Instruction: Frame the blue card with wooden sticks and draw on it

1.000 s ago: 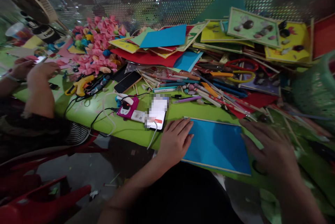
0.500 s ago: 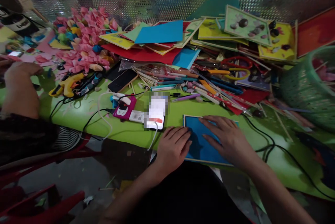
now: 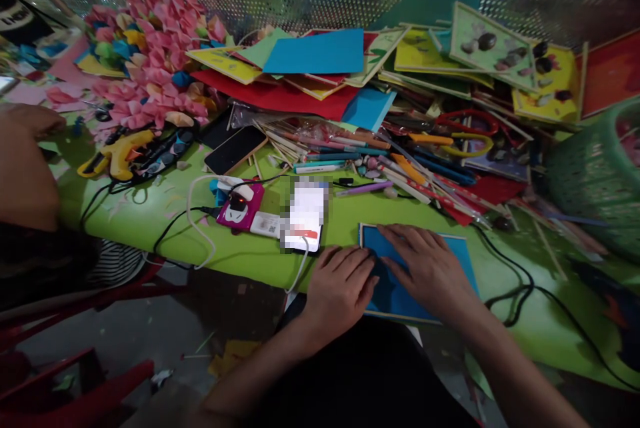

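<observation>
A blue card (image 3: 457, 256) lies on the green table close to my body, with thin pale sticks along its left, upper and lower edges. My left hand (image 3: 341, 285) rests over the card's left edge, its fingers side by side and slightly bent, the thumb lying on the blue surface. Flat across the upper part of the card is my right hand (image 3: 427, 268), fingers stretched and apart, the fingertips at the upper edge stick. Whether anything small is under the fingers of either hand is hidden.
Left of the card are a lit phone (image 3: 306, 215) on a white cable and a pink power strip (image 3: 243, 208). Behind lie pens, sticks and framed cards (image 3: 493, 48). A green basket (image 3: 595, 168) stands right. Another person's arm (image 3: 25, 168) is left, near a yellow glue gun (image 3: 120, 155).
The view has turned slightly left, so most things sit farther right. Both hands stay on the card, the left one's fingertips reaching a little farther over it.
</observation>
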